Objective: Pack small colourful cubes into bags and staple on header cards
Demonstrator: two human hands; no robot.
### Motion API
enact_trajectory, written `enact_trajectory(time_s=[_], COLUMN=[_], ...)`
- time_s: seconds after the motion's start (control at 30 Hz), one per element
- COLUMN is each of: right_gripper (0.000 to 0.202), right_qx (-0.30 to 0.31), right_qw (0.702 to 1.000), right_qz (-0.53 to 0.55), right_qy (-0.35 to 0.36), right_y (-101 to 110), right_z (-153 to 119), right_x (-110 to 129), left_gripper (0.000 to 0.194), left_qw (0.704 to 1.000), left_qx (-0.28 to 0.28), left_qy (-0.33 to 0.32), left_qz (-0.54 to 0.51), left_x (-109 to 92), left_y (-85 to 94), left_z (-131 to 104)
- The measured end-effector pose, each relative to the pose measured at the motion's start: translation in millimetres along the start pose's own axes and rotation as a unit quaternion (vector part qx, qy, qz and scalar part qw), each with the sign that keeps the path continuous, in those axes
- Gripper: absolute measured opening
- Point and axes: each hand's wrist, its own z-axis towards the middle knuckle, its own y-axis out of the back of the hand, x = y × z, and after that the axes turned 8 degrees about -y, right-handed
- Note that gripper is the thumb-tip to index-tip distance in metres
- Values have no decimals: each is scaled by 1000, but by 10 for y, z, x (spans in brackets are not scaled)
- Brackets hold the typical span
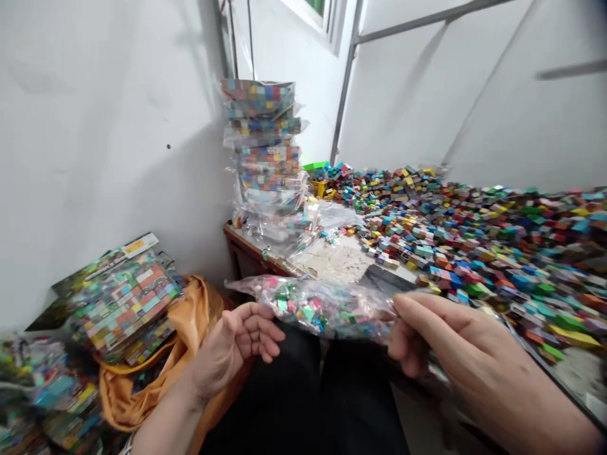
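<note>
A clear plastic bag (327, 306) of small multicoloured pieces hangs level above my lap. My right hand (441, 347) pinches its right end between thumb and fingers. Under the bag's left part, my left hand (241, 341) is turned palm up with curled, parted fingers and nothing in it; whether its fingertips touch the plastic is hard to tell.
A tall stack of bagged block sets (268, 164) stands on the table's (332, 259) left corner. A large heap of coloured blocks (455, 227) spreads to the right. At lower left are more bagged blocks (128, 303) and an orange cloth (190, 316).
</note>
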Motion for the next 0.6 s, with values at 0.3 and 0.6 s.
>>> enact_trajectory(time_s=[0.3,0.6], right_gripper=[50,42], right_qx=[-1,-69], right_qw=[988,955], right_qz=[51,176], right_qy=[-148,-230], right_y=[-201,-98], right_z=[-342,-588], right_x=[-545,-1142], left_gripper=[30,41], left_qw=[963,984], left_qx=[-63,109], left_qy=[-28,9], left_qz=[262,138], left_x=[431,502], left_y=[214,-244], left_z=[-109,159])
